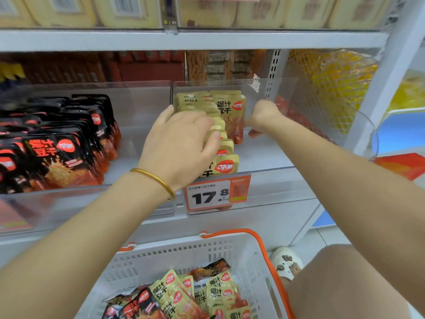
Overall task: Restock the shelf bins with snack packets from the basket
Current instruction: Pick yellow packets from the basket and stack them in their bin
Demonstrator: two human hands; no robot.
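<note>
The left hand (pixel 181 143) is laid over a row of gold packets (pixel 226 165) in the clear bin (pixel 264 155) at centre frame. Its fingers are curled down over the packet tops, with the thumb pressed against the row's right side and one finger stretched toward the bin's left wall. A gold bangle (pixel 156 178) is worn on that wrist.

At 1 o'clock, the right hand (pixel 262 118) is bunched with its fingers curled in, just beside an upright gold packet at the back of the row. Whether anything is pinched there cannot be told.

A price tag (pixel 209 196) is fixed to the bin's front. Black packets (pixel 62 157) are stacked in the neighbouring bin at 9 o'clock.

At 6 o'clock the white basket (pixel 174 244) is seen below the shelf — orange-handled, with loose snack packets (pixel 220 293), gold and black, lying inside.
</note>
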